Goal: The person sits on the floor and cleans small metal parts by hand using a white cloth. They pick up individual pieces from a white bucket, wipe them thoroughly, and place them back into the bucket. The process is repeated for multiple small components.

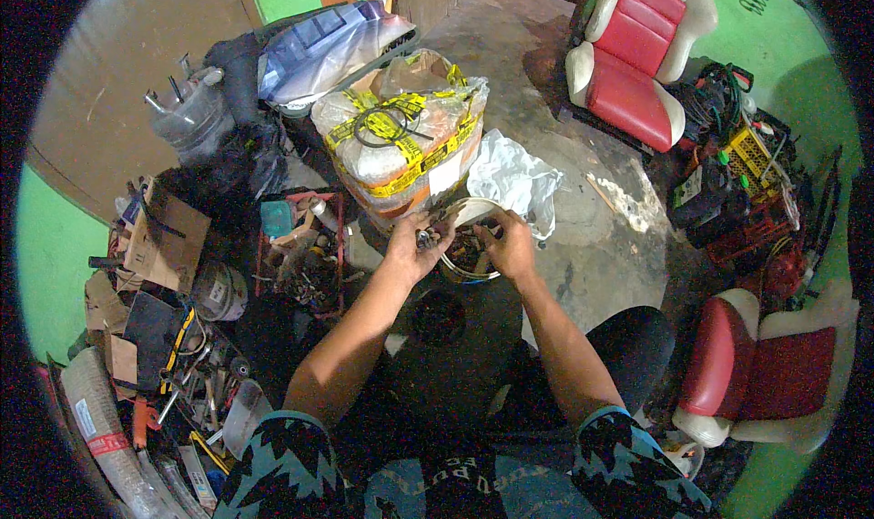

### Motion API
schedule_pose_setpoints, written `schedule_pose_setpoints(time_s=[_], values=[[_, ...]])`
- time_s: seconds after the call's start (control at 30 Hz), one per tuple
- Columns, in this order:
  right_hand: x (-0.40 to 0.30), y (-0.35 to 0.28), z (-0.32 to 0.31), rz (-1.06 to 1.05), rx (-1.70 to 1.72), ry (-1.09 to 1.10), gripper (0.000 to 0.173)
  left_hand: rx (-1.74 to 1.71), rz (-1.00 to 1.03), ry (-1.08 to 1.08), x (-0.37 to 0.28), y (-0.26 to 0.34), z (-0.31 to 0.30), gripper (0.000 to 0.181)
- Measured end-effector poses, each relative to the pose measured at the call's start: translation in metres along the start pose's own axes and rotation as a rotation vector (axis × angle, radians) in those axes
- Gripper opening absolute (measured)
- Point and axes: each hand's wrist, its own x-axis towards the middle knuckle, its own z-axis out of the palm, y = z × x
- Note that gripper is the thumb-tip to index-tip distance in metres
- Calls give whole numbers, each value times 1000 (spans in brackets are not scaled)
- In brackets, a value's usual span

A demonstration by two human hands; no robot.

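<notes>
A round white bucket [471, 210] stands before me, with small metal parts [464, 251], likely bolts, inside it. At its left rim, my left hand [414, 244] is turned partly upward and holds a few small metal pieces [426, 237]. My right hand [509, 242] reaches over the right rim, its fingers bent down into the bucket. Whether those fingertips pinch a part is too small to make out. Just beyond the bucket sits a large package [403, 157] in plastic wrap and yellow tape, with a coiled black cable [382, 126] on top.
Left of the bucket is a red crate [340, 259] of mixed hardware. Tools [212, 389] and cardboard [167, 239] crowd the far left. A white plastic bag [512, 174] lies behind the bucket. Red and cream car seats [631, 82] stand to the right, near a yellow crate [751, 157].
</notes>
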Motion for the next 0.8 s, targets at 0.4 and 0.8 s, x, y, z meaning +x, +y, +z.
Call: schedule_pose_setpoints(time_s=[0.4, 0.8], values=[[-4, 19, 9, 114, -23, -41, 26, 15, 23, -356, 0, -2, 3, 34], [15, -50, -27, -235, 229, -212, 24, 25, -63, -402, 4, 5, -8, 49]])
